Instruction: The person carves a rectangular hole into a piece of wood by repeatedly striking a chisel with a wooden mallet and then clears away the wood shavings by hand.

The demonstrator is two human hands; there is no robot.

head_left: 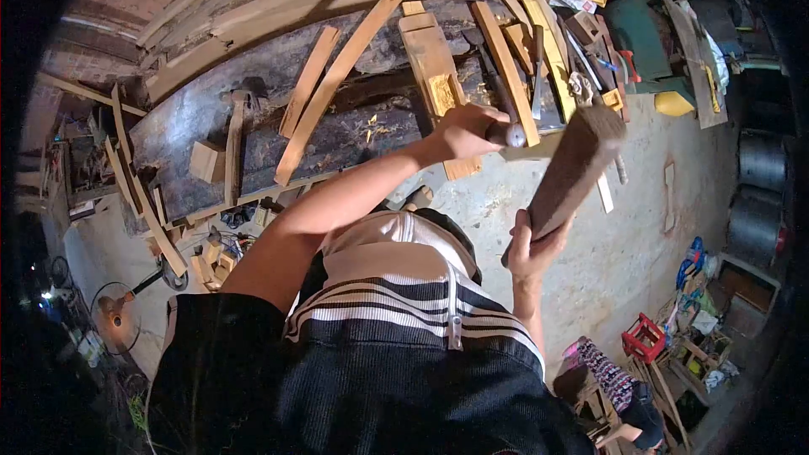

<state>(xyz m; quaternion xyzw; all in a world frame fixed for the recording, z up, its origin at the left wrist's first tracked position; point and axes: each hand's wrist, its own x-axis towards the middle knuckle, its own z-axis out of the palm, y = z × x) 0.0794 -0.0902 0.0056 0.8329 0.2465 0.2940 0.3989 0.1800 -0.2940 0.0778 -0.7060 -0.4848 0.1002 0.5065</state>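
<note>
My left hand [470, 131] is closed round a chisel [512, 134], its round butt facing up at me and its blade hidden. Under that hand lies a wooden block [428, 42] with a pale, freshly cut hollow, its near end past the bench edge. My right hand [538, 248] grips the narrow end of a thick, dark wooden mallet [575, 170]. Its broad, slightly blurred head is raised to the right of the chisel, apart from it. Beside the block are a wooden strip [506, 67] and a thin-bladed tool [538, 67].
On the dark workbench [270, 76] lie a long batten [354, 67], a hammer [236, 143] and a small wood block [206, 160]. A standing fan [116, 318] is at left. Lower right, a person in patterned clothing [611, 375] is near a red crate [644, 337].
</note>
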